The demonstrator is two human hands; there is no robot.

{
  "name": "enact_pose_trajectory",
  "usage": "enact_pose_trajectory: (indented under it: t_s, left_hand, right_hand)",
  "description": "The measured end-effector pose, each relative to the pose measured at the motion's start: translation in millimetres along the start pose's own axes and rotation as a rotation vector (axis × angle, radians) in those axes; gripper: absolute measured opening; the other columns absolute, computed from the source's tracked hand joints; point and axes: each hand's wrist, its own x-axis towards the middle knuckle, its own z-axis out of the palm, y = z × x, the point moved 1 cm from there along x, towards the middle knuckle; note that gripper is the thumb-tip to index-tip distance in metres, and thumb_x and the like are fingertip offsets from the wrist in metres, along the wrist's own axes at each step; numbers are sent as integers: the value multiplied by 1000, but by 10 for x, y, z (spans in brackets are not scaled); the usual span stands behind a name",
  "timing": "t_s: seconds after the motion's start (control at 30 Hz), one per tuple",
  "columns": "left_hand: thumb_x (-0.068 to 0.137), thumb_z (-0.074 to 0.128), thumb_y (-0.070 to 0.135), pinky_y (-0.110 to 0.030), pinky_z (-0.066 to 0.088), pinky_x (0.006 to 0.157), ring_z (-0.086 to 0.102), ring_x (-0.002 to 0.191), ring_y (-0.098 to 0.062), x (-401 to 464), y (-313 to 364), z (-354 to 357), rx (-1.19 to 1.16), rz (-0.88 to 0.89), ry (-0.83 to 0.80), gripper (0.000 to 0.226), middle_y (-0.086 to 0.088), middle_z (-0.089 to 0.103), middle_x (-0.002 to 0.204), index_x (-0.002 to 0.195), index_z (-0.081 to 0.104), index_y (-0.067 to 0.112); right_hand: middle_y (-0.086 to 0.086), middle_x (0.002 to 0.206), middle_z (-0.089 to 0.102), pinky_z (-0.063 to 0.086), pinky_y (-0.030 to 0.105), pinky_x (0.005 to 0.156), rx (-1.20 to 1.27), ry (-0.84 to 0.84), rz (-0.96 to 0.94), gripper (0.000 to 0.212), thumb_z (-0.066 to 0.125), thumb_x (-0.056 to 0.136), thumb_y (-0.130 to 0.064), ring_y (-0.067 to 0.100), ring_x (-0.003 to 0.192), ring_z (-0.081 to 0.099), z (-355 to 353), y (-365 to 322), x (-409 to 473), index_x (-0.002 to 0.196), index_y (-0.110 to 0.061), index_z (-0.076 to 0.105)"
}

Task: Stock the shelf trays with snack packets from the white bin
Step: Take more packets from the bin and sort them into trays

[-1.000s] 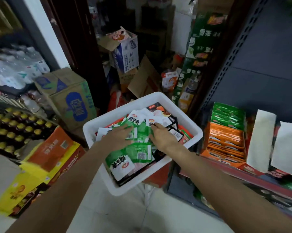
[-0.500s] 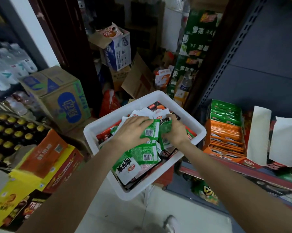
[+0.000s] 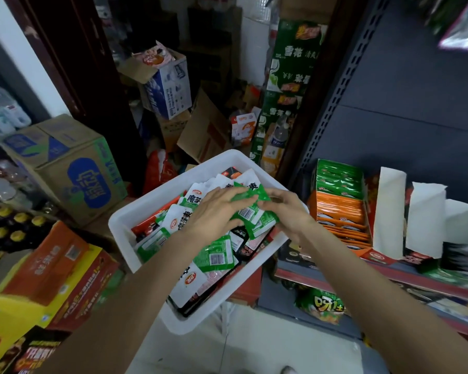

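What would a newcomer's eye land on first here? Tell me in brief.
First, the two hands meeting over the white bin at centre: the left hand and the right hand gather a bunch of green snack packets above the heap. Next, on the shelf at right, a display tray of green and orange packets beside upright white cardboard dividers.

"雪花" is printed on the tall green carton (image 3: 295, 54), "魔芋" on a green-and-white packet (image 3: 193, 199) in the white bin (image 3: 125, 220); other lettering cannot be read.
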Motion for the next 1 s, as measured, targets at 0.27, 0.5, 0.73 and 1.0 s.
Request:
enact_pose_trajectory:
  t_s: [0.27, 0.5, 0.73, 1.0]
  left_hand:
    - [100, 44, 13, -28, 52, 82, 59, 94, -20, 328, 580, 48, -1291, -732, 258, 12, -7, 59, 105, 111, 48, 10]
    - [91, 55, -5, -25, 57, 62, 65, 81, -17, 804, 1413, 250, -1416, -617, 212, 65, -12, 66, 103, 140, 31, 31]
    - [86, 63, -2, -23, 55, 65, 65, 78, -8, 1455, 2494, 603, -1400, -641, 245, 65, -1, 66, 87, 138, 34, 24]
    - [100, 42, 21, -32, 53, 90, 62, 105, -15, 1941, 3567, 944, -1544, -416, 30, 26, -1, 65, 119, 115, 63, 20]
  right_hand:
    - [19, 107, 63, 56, 38, 73, 145, 50, 66, 42, 49, 82, 20, 29, 90, 65, -557, -28, -142, 117, -3, 56]
    - [13, 106, 62, 51, 25, 56, 87, 29, 28, 64, 46, 76, 27, 22, 85, 62, -1441, -96, -402, 125, -13, 51]
    - [7, 118, 57, 52, 44, 86, -489, 215, -261, 74, 55, 77, 7, 21, 106, 56, -2529, -121, -673, 141, -26, 36]
    - [-12, 83, 69, 51, 16, 73, -286, 132, -185, 20, 49, 97, -33, 6, 78, 65, -3532, -236, -987, 111, -21, 57]
